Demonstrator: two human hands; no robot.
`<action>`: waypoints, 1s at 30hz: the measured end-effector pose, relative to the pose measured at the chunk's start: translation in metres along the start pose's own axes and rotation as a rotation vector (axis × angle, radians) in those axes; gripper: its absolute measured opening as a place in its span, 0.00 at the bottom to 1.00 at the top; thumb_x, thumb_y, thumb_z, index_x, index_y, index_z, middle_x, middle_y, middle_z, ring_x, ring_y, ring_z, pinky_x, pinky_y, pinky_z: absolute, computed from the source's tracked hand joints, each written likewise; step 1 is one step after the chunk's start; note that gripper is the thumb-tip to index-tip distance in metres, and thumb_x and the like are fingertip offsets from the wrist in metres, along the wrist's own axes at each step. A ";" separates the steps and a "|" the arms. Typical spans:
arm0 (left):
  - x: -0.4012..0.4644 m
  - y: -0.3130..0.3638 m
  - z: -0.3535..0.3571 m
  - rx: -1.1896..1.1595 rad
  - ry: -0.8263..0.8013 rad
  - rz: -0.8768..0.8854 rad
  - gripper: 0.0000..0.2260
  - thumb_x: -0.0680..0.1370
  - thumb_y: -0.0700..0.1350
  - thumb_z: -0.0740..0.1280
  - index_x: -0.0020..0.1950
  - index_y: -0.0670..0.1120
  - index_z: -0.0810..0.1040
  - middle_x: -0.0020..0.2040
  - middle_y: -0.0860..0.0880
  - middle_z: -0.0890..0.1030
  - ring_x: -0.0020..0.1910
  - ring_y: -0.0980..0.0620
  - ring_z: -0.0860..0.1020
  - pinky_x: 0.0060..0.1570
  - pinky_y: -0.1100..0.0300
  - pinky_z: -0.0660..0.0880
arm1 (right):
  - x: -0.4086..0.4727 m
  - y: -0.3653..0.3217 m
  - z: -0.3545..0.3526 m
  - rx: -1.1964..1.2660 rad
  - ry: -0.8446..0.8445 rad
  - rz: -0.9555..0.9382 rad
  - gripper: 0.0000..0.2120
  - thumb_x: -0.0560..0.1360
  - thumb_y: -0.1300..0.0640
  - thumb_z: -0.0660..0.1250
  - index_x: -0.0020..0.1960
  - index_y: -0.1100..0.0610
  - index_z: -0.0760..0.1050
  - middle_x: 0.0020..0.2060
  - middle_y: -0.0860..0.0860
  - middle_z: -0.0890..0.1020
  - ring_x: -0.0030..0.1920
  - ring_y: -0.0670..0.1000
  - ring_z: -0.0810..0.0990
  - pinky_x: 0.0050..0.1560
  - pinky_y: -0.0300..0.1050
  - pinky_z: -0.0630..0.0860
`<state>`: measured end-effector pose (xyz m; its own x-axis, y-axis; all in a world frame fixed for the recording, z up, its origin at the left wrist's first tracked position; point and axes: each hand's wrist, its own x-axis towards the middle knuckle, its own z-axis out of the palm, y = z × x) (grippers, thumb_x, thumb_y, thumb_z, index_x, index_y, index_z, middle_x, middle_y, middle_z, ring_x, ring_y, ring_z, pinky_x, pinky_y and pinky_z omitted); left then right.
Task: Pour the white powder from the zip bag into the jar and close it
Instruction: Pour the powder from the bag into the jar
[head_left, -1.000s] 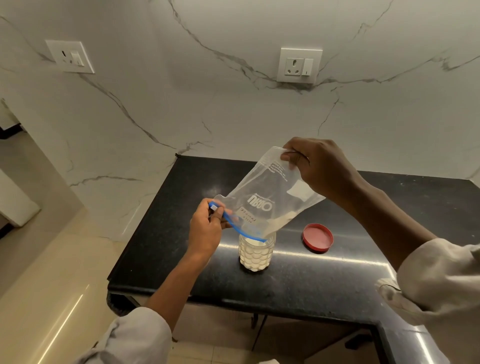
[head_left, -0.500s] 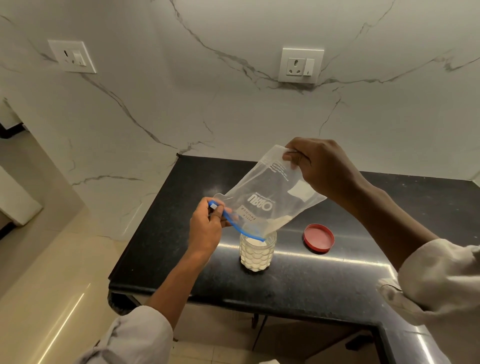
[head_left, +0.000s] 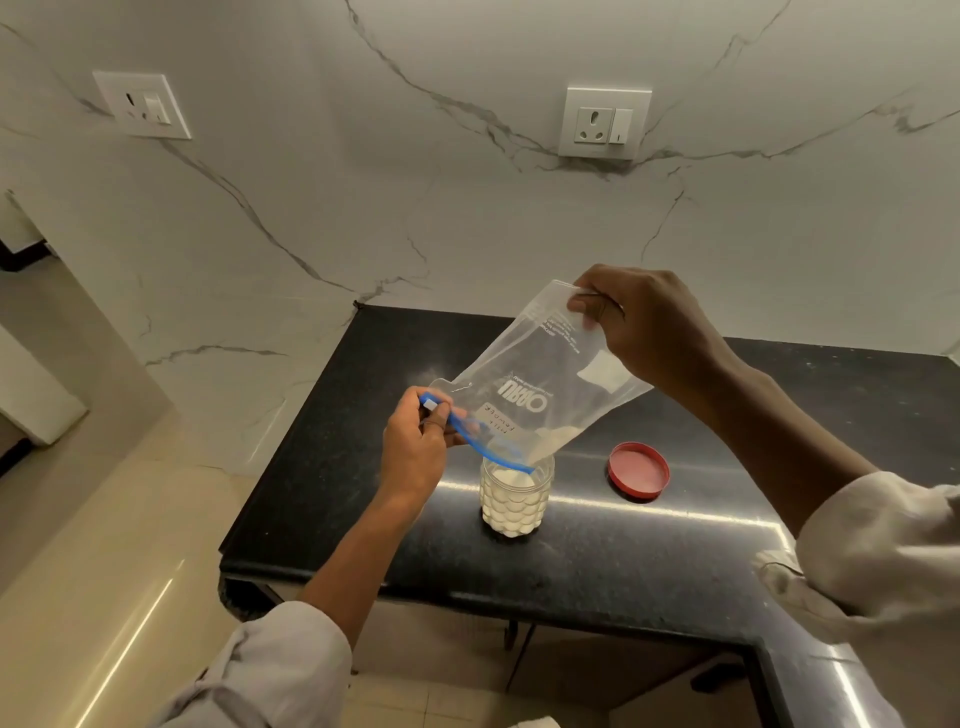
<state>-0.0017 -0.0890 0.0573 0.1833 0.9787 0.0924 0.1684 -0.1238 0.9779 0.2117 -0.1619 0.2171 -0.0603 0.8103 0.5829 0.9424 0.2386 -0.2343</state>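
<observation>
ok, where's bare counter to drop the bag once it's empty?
Free: black counter behind left hand, and the stretch right of red lid toward the wall. Front strip before jar is bare. Crowded: around jar, under zip bag.

One view only from where I sit: head-worn wide-angle, looking forward and down from above the black countertop (head_left: 649, 561). It faces the marble wall (head_left: 467, 208), whose two sockets (head_left: 604, 123) sit in the upper frame, lines bowed by the lens. Close range: both forearms enter from the bottom corners, left hand (head_left: 415, 447) and right hand (head_left: 649, 327) near centre with the zip bag (head_left: 545, 395) over the jar (head_left: 514, 499). Red lid (head_left: 638, 470) just right of centre. Floor (head_left: 104, 545) shows lower left, past the counter's edge. No second view, so nothing is shared.
</observation>
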 end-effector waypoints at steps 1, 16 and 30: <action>0.000 0.000 0.000 0.001 0.002 0.007 0.06 0.83 0.43 0.61 0.58 0.42 0.74 0.54 0.43 0.83 0.50 0.48 0.85 0.55 0.47 0.82 | -0.001 0.000 -0.001 0.002 0.005 0.005 0.09 0.79 0.58 0.65 0.50 0.63 0.81 0.40 0.56 0.84 0.38 0.57 0.81 0.40 0.53 0.79; -0.006 -0.003 0.002 -0.030 0.027 -0.013 0.04 0.83 0.42 0.62 0.56 0.45 0.74 0.53 0.48 0.82 0.49 0.52 0.85 0.51 0.55 0.83 | 0.000 -0.003 0.004 0.004 0.005 -0.031 0.09 0.79 0.59 0.65 0.49 0.63 0.81 0.39 0.56 0.84 0.36 0.54 0.81 0.38 0.45 0.78; -0.005 -0.002 0.005 0.007 0.014 0.002 0.05 0.83 0.42 0.62 0.58 0.44 0.74 0.55 0.45 0.82 0.51 0.50 0.84 0.53 0.53 0.83 | 0.000 -0.002 0.000 0.023 0.005 -0.055 0.09 0.79 0.59 0.66 0.50 0.64 0.81 0.40 0.57 0.84 0.37 0.55 0.82 0.39 0.46 0.79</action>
<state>0.0017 -0.0942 0.0543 0.1697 0.9807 0.0970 0.1745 -0.1268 0.9765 0.2097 -0.1618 0.2176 -0.1097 0.7930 0.5993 0.9299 0.2948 -0.2199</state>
